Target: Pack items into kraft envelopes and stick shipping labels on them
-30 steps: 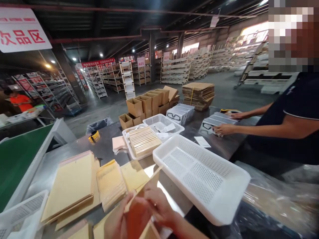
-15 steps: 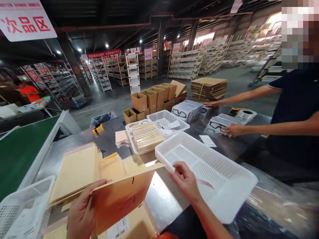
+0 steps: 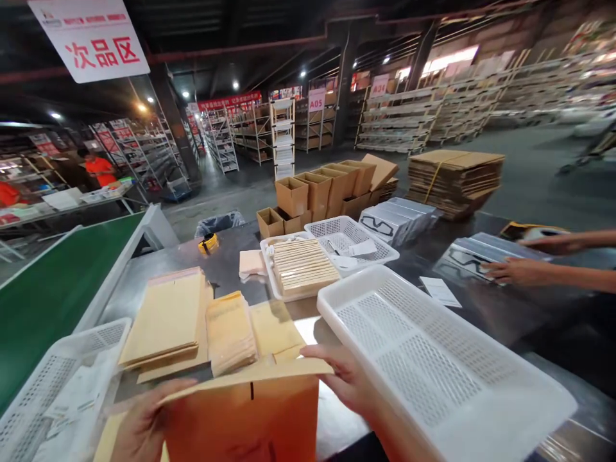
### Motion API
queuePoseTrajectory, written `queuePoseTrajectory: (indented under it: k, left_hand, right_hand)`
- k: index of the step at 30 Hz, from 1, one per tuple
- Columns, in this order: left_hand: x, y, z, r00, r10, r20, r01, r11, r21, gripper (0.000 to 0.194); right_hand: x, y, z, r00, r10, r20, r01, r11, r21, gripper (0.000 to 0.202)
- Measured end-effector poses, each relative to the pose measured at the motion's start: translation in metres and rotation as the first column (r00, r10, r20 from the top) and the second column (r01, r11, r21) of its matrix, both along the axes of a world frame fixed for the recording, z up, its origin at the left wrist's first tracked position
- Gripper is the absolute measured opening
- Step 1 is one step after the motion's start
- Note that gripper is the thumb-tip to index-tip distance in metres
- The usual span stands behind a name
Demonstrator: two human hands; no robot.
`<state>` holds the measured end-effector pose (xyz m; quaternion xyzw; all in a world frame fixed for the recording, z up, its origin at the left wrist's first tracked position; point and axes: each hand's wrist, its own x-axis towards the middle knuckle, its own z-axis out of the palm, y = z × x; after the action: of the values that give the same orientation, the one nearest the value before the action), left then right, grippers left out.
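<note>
In front of me a brown padded envelope (image 3: 245, 410) is held up, its top edge facing me. My left hand (image 3: 144, 417) is closed on its left edge. At the upper right corner, my right hand (image 3: 344, 378) pinches the envelope between thumb and fingers. Just past that hand stands a white perforated basket (image 3: 409, 359) with nothing in it. Beyond the envelope lie a small stack of yellow envelopes (image 3: 231, 333) and a pile of larger flat envelopes (image 3: 166, 314). The lower part of the held envelope is cut off by the frame.
White baskets hold a row of thin packets (image 3: 303, 266) and some slips (image 3: 363, 249). Open cartons (image 3: 312, 192) and flattened cardboard (image 3: 452, 179) stand behind. A co-worker's hands (image 3: 524, 269) touch clear-wrapped boxes (image 3: 466, 256) at right. A green conveyor (image 3: 72, 269) runs along the left.
My right hand has moved from beside the basket's rim to grip the envelope's right corner. The envelope has turned to face me more squarely. The co-worker's far hand has left the rear boxes.
</note>
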<state>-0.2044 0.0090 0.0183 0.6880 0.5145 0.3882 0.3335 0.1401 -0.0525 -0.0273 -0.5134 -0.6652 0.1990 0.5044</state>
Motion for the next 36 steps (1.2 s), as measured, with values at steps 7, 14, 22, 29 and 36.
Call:
queuePoseTrajectory:
  k: [7, 14, 22, 29, 36]
  left_hand:
    - [-0.021, 0.013, 0.035, 0.745, -0.619, -0.248, 0.667, 0.695, 0.270, 0.036]
    - [0.003, 0.004, 0.044, 0.902, -0.413, -0.127, 0.431, 0.882, 0.191, 0.036]
    - [0.017, 0.004, 0.007, 0.996, -0.060, 0.061, 0.056, 0.996, 0.076, 0.018]
    - [0.017, -0.014, -0.002, 0.977, -0.040, -0.211, 0.096, 0.961, 0.258, 0.018]
    - [-0.007, -0.042, 0.013, 0.960, -0.077, -0.269, 0.163, 0.935, 0.314, 0.022]
  right_hand:
    - [0.019, -0.002, 0.031, 0.941, 0.323, -0.098, -0.300, 0.933, 0.199, 0.026]
    - [0.008, 0.002, 0.037, 0.971, 0.120, -0.208, -0.088, 0.984, 0.157, 0.026]
    - [-0.010, 0.024, -0.013, 0.943, -0.208, -0.258, 0.200, 0.978, -0.058, 0.032]
    - [-0.076, 0.061, 0.010, 0.913, -0.214, 0.346, 0.101, 0.943, 0.318, 0.052]
    - [-0.111, 0.090, 0.036, 0.673, 0.298, 0.676, -0.539, 0.824, 0.174, 0.023]
